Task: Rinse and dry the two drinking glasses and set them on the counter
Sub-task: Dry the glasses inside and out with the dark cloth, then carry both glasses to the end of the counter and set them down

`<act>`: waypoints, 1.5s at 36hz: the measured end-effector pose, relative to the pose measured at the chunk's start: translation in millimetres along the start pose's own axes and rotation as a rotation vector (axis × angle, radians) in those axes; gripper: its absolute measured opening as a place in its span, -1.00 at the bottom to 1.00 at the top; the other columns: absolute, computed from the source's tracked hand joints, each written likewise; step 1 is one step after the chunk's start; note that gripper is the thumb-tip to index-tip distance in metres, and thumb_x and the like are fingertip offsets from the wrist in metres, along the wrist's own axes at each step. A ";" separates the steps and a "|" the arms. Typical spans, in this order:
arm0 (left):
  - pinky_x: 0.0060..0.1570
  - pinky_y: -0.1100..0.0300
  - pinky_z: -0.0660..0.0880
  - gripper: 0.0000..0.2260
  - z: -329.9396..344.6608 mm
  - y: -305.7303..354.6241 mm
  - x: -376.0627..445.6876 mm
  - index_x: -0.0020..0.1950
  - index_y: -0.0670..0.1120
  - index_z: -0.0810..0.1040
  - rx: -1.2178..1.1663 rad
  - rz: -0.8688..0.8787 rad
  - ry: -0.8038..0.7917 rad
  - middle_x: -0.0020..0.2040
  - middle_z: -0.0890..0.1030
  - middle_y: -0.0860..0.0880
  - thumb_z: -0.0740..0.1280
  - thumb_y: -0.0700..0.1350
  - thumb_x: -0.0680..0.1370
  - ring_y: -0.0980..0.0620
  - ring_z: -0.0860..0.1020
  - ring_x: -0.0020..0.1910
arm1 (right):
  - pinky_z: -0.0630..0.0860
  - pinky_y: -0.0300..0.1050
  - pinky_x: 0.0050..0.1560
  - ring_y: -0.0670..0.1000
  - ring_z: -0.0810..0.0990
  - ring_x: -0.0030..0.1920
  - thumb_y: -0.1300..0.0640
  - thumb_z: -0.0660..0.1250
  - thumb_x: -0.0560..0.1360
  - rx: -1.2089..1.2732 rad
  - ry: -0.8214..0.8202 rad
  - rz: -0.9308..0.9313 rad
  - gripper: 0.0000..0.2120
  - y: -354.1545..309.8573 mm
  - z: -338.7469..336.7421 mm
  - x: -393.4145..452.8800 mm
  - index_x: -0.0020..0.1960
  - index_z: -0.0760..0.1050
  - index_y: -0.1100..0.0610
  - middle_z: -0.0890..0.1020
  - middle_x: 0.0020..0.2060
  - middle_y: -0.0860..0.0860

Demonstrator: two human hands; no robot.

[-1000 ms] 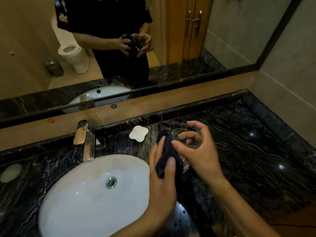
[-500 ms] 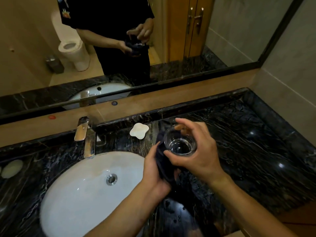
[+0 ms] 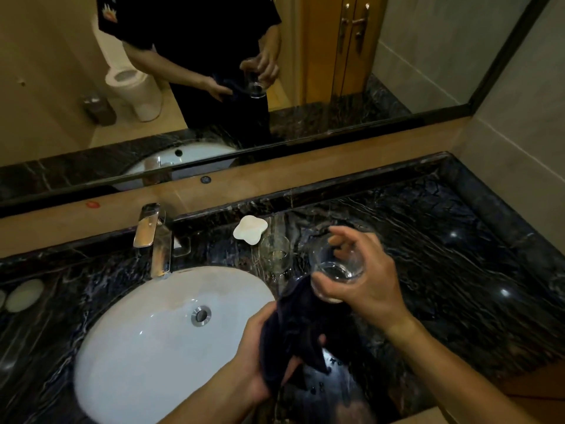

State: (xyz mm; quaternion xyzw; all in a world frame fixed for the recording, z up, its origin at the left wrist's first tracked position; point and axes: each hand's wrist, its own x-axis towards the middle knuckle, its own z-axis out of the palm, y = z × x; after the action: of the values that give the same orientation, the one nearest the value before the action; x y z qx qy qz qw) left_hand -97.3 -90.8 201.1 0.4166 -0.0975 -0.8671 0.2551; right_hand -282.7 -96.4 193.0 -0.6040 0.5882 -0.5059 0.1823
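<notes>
Right hand (image 3: pixel 363 289) grips tilted drinking glass (image 3: pixel 336 264) above black marble counter (image 3: pixel 458 270); left hand (image 3: pixel 263 356) clutches dark cloth (image 3: pixel 293 328); second glass (image 3: pixel 275 254) upright near soap dish (image 3: pixel 250 229).

The 2 glasses, one held (image 3: pixel 336 264) and one standing (image 3: pixel 275 254), are clear and smooth. The cloth (image 3: pixel 298 328) is dark, soft, matt fabric. The counter (image 3: pixel 443 270) is glossy black veined marble, the sink (image 3: pixel 137 341) glossy white ceramic, the tap (image 3: pixel 156 240) polished metal.
</notes>
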 end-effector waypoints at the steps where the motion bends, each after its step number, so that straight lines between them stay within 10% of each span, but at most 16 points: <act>1: -0.10 -0.06 0.52 -0.73 -6.6 -1.5 0.5 -0.02 -0.25 0.69 0.009 -0.004 0.004 -0.03 0.66 -0.23 0.33 -0.08 0.47 -0.19 0.62 -0.14 | 0.56 -0.19 0.18 -0.01 0.58 0.12 -0.12 0.55 0.26 -0.007 0.007 0.016 -0.33 8.3 -0.2 -0.9 0.32 0.44 -0.10 0.51 0.08 -0.25; 5: -0.19 0.01 0.52 -0.71 -35.8 1.9 5.9 0.06 -0.23 0.67 0.137 0.014 0.100 -0.03 0.65 -0.23 0.32 -0.04 0.51 -0.19 0.58 -0.11 | 0.46 -0.35 0.17 -0.04 0.54 0.15 -0.11 0.60 0.27 -0.064 0.023 0.177 -0.25 45.3 2.8 -8.4 0.40 0.41 -0.10 0.57 0.06 -0.17; 16: -0.28 0.04 0.46 -0.74 -117.3 85.8 66.3 0.10 -0.24 0.48 0.408 0.112 0.519 -0.18 0.55 -0.24 0.18 -0.20 0.45 -0.17 0.49 -0.28 | 0.45 -0.03 0.31 -0.06 0.49 0.23 -0.02 0.66 0.22 -0.066 -0.078 0.540 -0.26 107.3 43.0 -27.4 0.27 0.38 -0.29 0.54 0.17 -0.11; 21: 0.15 -0.10 0.51 -0.43 -141.3 126.5 102.1 0.44 -0.17 0.31 0.973 0.329 0.727 0.22 0.53 -0.20 0.42 -0.26 0.47 -0.21 0.54 0.13 | 0.44 -0.08 0.31 -0.06 0.50 0.25 0.03 0.68 0.21 -0.018 -0.076 0.606 -0.25 122.0 60.8 -34.3 0.24 0.38 -0.31 0.54 0.25 -0.10; 39: 0.39 0.00 0.31 -0.43 -156.1 173.6 177.1 0.44 -0.14 0.28 1.361 0.575 0.721 0.46 0.20 -0.20 0.46 -0.20 0.50 -0.21 0.39 0.34 | 0.36 -0.17 0.32 -0.10 0.43 0.34 -0.04 0.66 0.22 -0.058 -0.095 0.659 -0.15 120.1 74.6 -34.7 0.39 0.32 -0.24 0.47 0.36 -0.14; 46: 0.30 -0.24 0.28 -0.52 -176.0 178.8 180.9 0.50 -0.05 0.29 2.057 0.472 0.831 0.56 0.09 -0.17 0.15 0.15 0.64 -0.32 0.16 0.41 | 0.30 -0.22 0.30 -0.13 0.40 0.35 -0.04 0.64 0.26 -0.043 -0.111 0.653 -0.18 115.3 74.1 -33.5 0.32 0.24 -0.39 0.43 0.36 -0.16; 54: 0.25 -0.24 0.29 -0.58 -156.1 151.6 163.5 0.46 -0.10 0.38 1.828 0.794 0.864 0.49 0.29 -0.21 0.27 -0.04 0.62 -0.33 0.28 0.35 | 0.35 -0.01 0.42 -0.08 0.37 0.40 0.06 0.65 0.27 -0.022 -0.168 0.686 -0.05 113.8 66.2 -33.1 0.34 0.14 -0.53 0.35 0.44 -0.14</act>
State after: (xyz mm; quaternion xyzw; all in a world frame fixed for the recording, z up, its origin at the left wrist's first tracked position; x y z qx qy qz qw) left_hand -7.5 -298.7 50.0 0.6577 -0.7361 -0.1019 0.1234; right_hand -281.2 -119.1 59.2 -0.4128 0.7454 -0.3574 0.3826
